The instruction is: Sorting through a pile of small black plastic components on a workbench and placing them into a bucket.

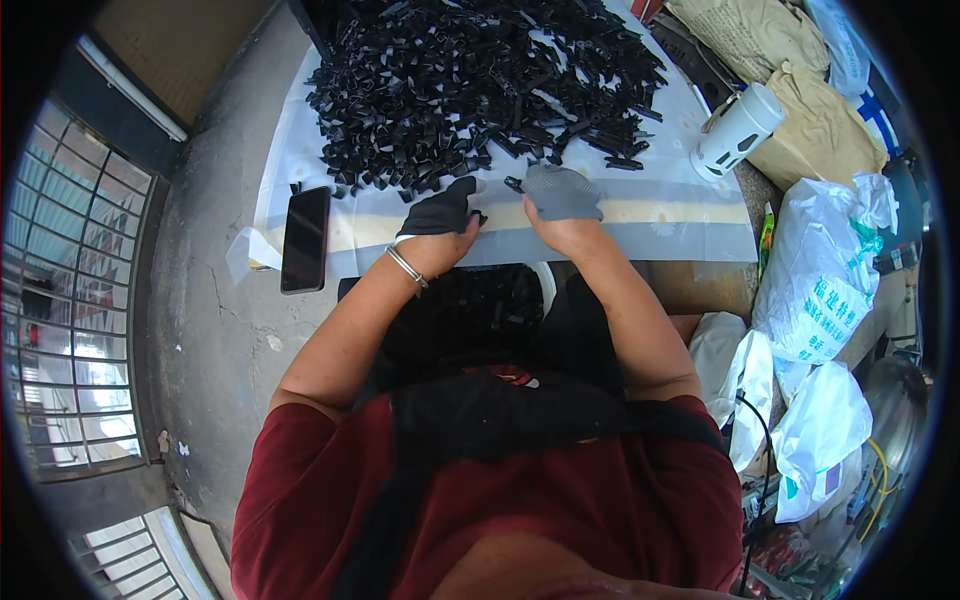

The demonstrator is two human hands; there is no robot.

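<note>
Head view gives me a white sheet [640, 215] spread over a work surface, with a pale band running across it just under both hands. Bare grey concrete [215, 300] shows to the left of the sheet, and a barred window [75, 300] curves along the left rim. A big pile [480, 80] of small black plastic parts covers the far half of the sheet, just beyond my fingertips. A black phone [304, 238] lies flat well to the left of the left hand, its long axis running away from me. Off to the right, well apart from the right hand, a white cylinder [738, 130] lies tilted by tan sacks [810, 130], with white bags [820, 270] nearer me.

My left hand [440, 212] wears a dark glove, and a bracelet [407, 266] circles the wrist. Its fingers are curled with a small black part [478, 217] at the tips, but I cannot tell whether they are clamped on it or only touching. My right hand [560, 195], in a grey glove, rests knuckles up at the near edge of the pile. Another black part [514, 184] sticks out at its left side, between the two hands, its long axis roughly across the view. Whether those fingers are closed on it is hidden by the glove back.
</note>
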